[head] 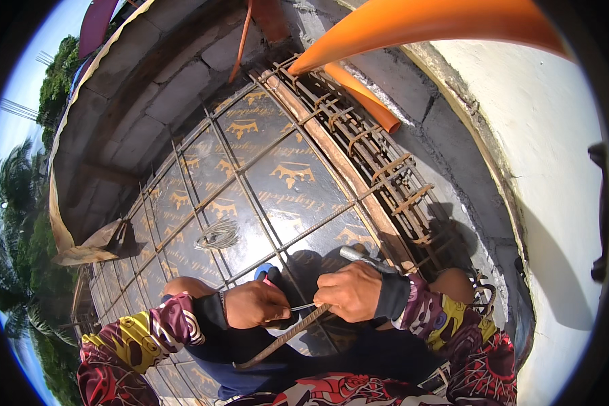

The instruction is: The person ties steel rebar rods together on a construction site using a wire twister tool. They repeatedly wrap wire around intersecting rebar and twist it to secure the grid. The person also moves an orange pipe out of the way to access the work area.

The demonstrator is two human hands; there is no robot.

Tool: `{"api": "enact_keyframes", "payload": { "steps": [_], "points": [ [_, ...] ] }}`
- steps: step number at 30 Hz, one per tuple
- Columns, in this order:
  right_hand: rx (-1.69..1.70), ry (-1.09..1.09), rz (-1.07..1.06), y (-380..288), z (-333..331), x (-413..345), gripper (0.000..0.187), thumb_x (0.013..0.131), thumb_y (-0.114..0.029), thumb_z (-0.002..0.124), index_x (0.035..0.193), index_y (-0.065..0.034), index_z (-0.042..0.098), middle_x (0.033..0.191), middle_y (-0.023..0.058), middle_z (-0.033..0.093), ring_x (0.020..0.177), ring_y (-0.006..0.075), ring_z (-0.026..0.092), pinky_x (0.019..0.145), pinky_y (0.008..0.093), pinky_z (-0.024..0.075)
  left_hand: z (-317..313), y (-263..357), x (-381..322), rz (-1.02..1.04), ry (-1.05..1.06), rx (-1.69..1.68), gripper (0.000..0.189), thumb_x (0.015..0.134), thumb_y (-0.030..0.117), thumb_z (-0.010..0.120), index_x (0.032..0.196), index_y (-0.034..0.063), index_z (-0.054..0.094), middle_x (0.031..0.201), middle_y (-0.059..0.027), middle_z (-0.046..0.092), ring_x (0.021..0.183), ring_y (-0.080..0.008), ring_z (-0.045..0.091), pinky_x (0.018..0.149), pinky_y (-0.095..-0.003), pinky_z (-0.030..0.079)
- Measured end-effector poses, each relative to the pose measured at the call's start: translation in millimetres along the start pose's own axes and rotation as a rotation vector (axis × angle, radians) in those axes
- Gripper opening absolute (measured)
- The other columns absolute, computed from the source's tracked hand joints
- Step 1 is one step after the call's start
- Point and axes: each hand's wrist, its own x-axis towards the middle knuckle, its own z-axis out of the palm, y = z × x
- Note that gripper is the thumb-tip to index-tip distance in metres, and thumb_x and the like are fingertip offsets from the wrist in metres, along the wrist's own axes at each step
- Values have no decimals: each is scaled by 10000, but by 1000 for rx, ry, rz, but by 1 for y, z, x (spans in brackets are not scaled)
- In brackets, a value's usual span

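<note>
A thin strand of tie wire (303, 307) stretches between my two hands. The fingers of my left hand (256, 304) pinch one end of it. My right hand (349, 292) pinches the other end, palm side down. A ribbed steel bar (281, 338) slants below the wire, its upper end by my right fingertips; whether those fingers also grip it is hidden. Past my right wrist lies a grey metal tube or handle (365, 258), partly covered by the hand. Behind my left knuckles shows a small blue and red item (265, 272), too covered to identify.
A rebar grid (238, 175) lies over dark printed form panels (294, 175). A coil of wire (218, 234) rests there. Along the right runs a tied rebar cage (380, 160) beside a timber strip (330, 134). Orange pipes (421, 23) and block walls (177, 89) stand beyond.
</note>
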Motion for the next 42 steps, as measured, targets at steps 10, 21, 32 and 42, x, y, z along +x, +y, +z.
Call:
{"api": "enact_keyframes", "payload": {
  "steps": [10,21,32,42],
  "points": [
    [60,75,349,17,-5,-9,229,814,-279,704,772,-55,682,745,109,597,725,333,614,659,434,479,2,-15,37,290,230,276,156,879,112,615,943,-23,664,802,-149,662,687,-216,635,603,-304,482],
    [-522,227,740,40,-17,-14,115,746,-169,660,730,-62,700,780,115,633,659,321,653,604,431,533,56,29,113,-172,472,-978,178,917,136,614,962,-36,623,789,-95,658,633,-175,627,618,-294,529],
    [-334,542,1019,67,-76,-50,284,838,-249,662,1002,-18,691,894,182,677,830,396,636,785,400,513,173,-54,265,-311,389,-1132,168,933,90,532,968,-61,596,819,-144,664,649,-244,651,621,-341,554],
    [-36,746,1145,30,-83,-66,446,958,-371,586,1178,14,634,632,-13,478,604,61,480,560,264,399,264,-102,338,-740,49,-1408,217,961,143,464,1025,-28,580,924,-162,670,716,-267,673,571,-360,522]
  ]
}}
